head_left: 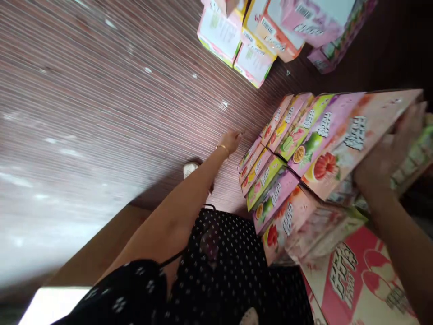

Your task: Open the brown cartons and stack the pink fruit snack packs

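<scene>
Under me runs a floor of fine reddish-brown stripes, glossy, with pale glare spreading over its left side and small bright specks farther off. A plain tan wooden strip crosses near left, and a white surface sits at the bottom-left corner.

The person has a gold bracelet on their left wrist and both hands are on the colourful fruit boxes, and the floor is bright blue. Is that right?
Not quite: the floor is not blue but reddish-brown with fine stripes, as the head view shows. The rest holds: a gold bracelet sits on the left wrist, the left hand touches the row of fruit boxes, and the right hand rests on its near end.
</scene>
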Motion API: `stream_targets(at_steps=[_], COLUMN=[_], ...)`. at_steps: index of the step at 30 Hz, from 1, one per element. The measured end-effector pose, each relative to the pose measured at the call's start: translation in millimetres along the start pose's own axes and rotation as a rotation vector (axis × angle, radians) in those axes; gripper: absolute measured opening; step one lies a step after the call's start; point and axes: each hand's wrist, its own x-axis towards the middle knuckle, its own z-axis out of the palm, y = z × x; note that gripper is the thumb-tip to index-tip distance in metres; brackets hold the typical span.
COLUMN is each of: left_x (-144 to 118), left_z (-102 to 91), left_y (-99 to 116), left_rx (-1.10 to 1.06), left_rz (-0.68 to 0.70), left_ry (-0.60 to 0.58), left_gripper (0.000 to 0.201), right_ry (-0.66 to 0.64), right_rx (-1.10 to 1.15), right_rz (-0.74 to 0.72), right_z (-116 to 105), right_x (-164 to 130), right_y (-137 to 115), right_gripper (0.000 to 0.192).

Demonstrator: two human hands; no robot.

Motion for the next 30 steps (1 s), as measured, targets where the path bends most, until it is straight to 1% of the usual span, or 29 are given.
stream_targets(at_steps=[2,4,6,7,8,9,11,13,15,18,20,23,25,26,28,30], left_x=[-61.7,-123.5,-175.4,-195.3,-210.6,-221.5,-232.2,-232.3,-227.0,-216.9,-212.3,-212.3,-217.6,-222.4,-237.7,-263.0], left_z=[-14.5,-22.8,-25.3,-24.8,-23.4,-21.2,-15.0,-7.6,-0.5,5.2,5.3,6.7,15.7,23.8,47.2,75.7], left_y=[4.5,15.4,33.6,45.5,58.8,73.3,103.0,129.3,148.5,162.8,165.7,164.1,159.2,155.3,144.3,129.6], left_rx=[-0.061,-0.114,-0.144,-0.148,-0.150,-0.148,-0.132,-0.106,-0.088,-0.092,-0.094,-0.102,-0.114,-0.121,-0.136,-0.130], left_rz=[-0.028,-0.015,0.040,0.078,0.121,0.166,0.244,0.282,0.293,0.318,0.354,0.385,0.363,0.341,0.307,0.285], left_ry=[-0.013,-0.056,-0.114,-0.145,-0.173,-0.194,-0.201,-0.174,-0.135,-0.083,-0.054,-0.016,0.012,0.012,-0.037,-0.104], left_gripper=[0.034,0.034,0.036,0.036,0.036,0.036,0.038,0.040,0.040,0.038,0.037,0.033,0.034,0.035,0.037,0.039], right_ry=[-0.020,0.038,0.158,0.218,0.239,0.202,0.165,0.143,0.146,0.154,0.147,0.133,0.113,0.103,0.090,0.080], right_rx=[0.009,0.022,0.039,0.052,0.054,0.047,-0.005,-0.033,-0.012,0.022,0.032,0.070,0.092,0.097,0.101,0.097], right_rz=[-0.023,0.019,0.047,0.019,-0.003,0.004,0.036,0.070,0.078,0.082,0.101,0.133,0.143,0.146,0.147,0.149], right_z=[-22.5,-42.6,-56.3,-59.1,-58.6,-55.1,-42.1,-27.6,-17.0,-9.8,-8.1,-5.9,-3.7,-2.4,0.1,1.3], right_x=[-3.6,-26.7,-69.8,-95.9,-122.4,-147.2,-185.4,-204.8,-209.7,-208.2,-209.0,-212.6,-214.4,-214.9,-215.5,-215.8], right_y=[-17.9,-50.6,-90.5,-109.0,-124.4,-135.8,-145.7,-142.8,-135.0,-126.1,-123.9,-123.2,-122.3,-121.4,-119.2,-117.4], right_gripper=[0.071,0.066,0.059,0.053,0.047,0.044,0.042,0.044,0.046,0.047,0.049,0.051,0.052,0.052,0.053,0.055])
